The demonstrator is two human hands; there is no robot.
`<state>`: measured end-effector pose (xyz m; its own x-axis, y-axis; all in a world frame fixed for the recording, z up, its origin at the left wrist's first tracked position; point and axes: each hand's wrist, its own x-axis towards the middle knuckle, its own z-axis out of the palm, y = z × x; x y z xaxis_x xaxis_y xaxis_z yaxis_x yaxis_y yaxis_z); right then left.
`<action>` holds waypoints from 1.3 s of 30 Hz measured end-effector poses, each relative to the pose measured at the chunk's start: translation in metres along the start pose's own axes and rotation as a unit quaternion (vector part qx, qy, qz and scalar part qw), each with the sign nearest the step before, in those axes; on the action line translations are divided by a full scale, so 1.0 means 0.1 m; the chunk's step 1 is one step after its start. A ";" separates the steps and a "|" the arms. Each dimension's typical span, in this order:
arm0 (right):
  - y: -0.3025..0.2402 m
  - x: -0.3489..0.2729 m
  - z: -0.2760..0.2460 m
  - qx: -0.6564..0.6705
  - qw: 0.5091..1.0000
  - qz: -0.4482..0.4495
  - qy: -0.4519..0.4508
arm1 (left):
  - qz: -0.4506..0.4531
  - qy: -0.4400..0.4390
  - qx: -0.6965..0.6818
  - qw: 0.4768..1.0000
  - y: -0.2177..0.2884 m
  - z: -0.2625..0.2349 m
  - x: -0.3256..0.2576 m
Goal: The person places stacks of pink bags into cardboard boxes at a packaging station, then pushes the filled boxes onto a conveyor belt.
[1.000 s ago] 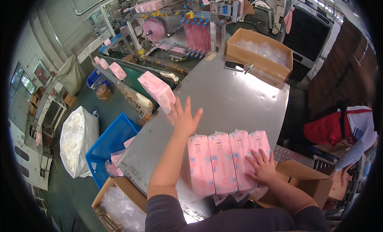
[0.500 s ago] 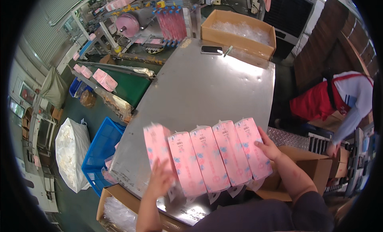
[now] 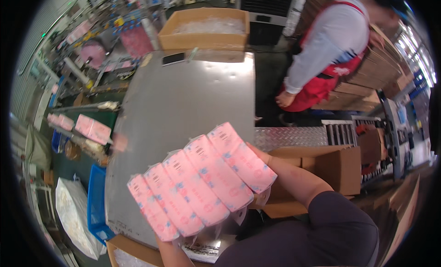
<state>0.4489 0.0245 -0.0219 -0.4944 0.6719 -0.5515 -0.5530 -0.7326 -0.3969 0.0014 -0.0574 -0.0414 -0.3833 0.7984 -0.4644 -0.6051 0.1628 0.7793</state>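
Note:
Several pink plastic-wrapped tissue packs [image 3: 188, 189], printed with blue and red flowers, stand side by side in a slanting row over the near part of the metal table. The row is held between my two hands. My right hand [image 3: 260, 156] presses against the outer side of the rightmost pack, its fingers largely hidden behind it. My left forearm [image 3: 172, 254] reaches up to the leftmost pack [image 3: 151, 207]; that pack covers the left hand and its fingers. Loose clear wrapper ends hang from the packs' near side.
An open cardboard box [image 3: 317, 175] sits right of the table [image 3: 183, 101]. At the far edge are a box of clear plastic [image 3: 206, 30] and a phone [image 3: 173, 59]. A blue crate [image 3: 97, 202] and conveyor with pink packs [image 3: 93, 129] lie left. A co-worker [image 3: 326, 51] stands far right.
My left hand has gone from loose, blurred fingers in front of the leftmost pack to behind it. The row has tilted and shifted left, and the view has turned right. The co-worker stands nearer.

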 end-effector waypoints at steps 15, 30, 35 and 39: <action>-0.96 -4.90 -1.63 -0.138 0.972 -0.046 0.184 | -0.307 -0.336 0.172 0.874 -1.58 2.54 -1.81; 0.48 -3.40 -3.17 -0.776 0.595 0.041 0.205 | 0.165 -0.601 0.770 0.138 -3.41 2.30 -1.95; 1.05 -3.23 -3.19 -0.871 0.483 0.006 0.089 | 0.075 -0.614 0.780 0.097 -3.50 2.18 -2.02; 1.31 -3.13 -3.31 -0.873 0.471 0.060 0.110 | 0.033 -0.630 0.758 0.165 -3.39 2.38 -2.04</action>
<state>0.7527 -0.3176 -0.1444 -0.2642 0.7271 -0.6337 0.9599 0.1343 -0.2460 0.4511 -0.1374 -0.1108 0.6729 0.1591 -0.7225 0.6082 -0.6749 0.4179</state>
